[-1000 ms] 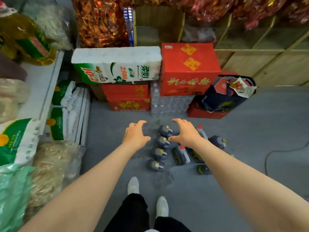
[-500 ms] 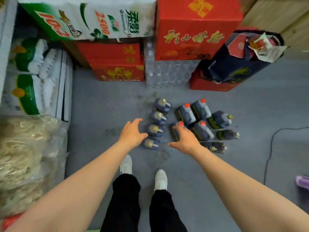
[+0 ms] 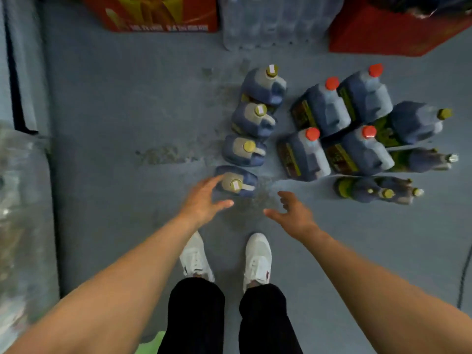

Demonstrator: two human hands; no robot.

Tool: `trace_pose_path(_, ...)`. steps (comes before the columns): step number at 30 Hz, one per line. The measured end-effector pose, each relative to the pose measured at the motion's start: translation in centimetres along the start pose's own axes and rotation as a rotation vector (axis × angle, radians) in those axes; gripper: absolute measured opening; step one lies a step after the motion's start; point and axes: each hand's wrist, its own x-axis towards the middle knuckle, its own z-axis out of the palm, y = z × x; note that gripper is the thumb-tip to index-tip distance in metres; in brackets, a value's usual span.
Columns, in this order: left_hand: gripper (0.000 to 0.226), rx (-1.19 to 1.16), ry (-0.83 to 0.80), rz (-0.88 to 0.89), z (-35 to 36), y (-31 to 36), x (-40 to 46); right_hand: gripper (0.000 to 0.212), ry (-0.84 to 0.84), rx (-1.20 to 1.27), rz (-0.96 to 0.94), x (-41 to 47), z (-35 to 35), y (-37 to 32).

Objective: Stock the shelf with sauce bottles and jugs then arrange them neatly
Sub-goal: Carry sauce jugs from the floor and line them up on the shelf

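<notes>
Dark sauce jugs and bottles stand on the grey floor (image 3: 107, 103) before my feet. A column of several yellow-capped jugs runs away from me; the nearest yellow-capped jug (image 3: 236, 182) is just beyond my left hand (image 3: 204, 201), whose spread fingers reach its left side. My right hand (image 3: 291, 214) hovers open over bare floor to the right of that jug, holding nothing. Several red-capped jugs (image 3: 321, 108) stand in a block further right, with slim sauce bottles (image 3: 378, 191) beside them.
Red cartons (image 3: 158, 14) and a wrapped pack of water bottles (image 3: 275, 21) line the far edge. A shelf unit's base with clear plastic bags (image 3: 18, 200) is on the left. My white shoes (image 3: 256, 259) stand just behind my hands. A dark cable (image 3: 463, 279) lies at right.
The view has tilted down and come closer to the floor. Both hands have lowered toward the nearest yellow-capped jug, the left now at its side.
</notes>
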Motion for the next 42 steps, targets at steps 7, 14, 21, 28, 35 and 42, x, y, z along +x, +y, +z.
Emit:
trace_pose_path(7, 0.11, 0.052, -0.029, 0.143, 4.3, -6.0, 9.1, 0.114, -0.004, 0.112, -0.112, 9.7, 7.3, 3.6)
trace_pose_path(14, 0.116, -0.053, 0.008, 0.261, 5.6, -9.3, 13.9, 0.092, 0.026, 0.402, -0.203, 16.3, 11.4, 4.9)
trace_pose_path(21, 0.112, -0.105, 0.011, 0.335, 5.3, -10.5, 15.7, 0.024, -0.066, 1.023, 0.04, 18.7, 12.0, 3.6)
trace_pose_path(28, 0.103, -0.321, -0.004, 0.112, 4.0, -9.5, 16.2, 0.065, -0.127, 0.544, -0.112, 17.1, 10.2, 3.0)
trace_pose_path(35, 0.092, -0.503, -0.012, -0.205, 3.9, -10.7, 9.5, 0.08, -0.415, 0.674, 0.183, 9.9, 13.7, 3.5)
trace_pose_path(42, 0.077, -0.626, -0.048, -0.375, 2.5, -9.2, 0.2, 0.075, -0.466, 0.749, 0.32, 0.1, 13.7, 2.3)
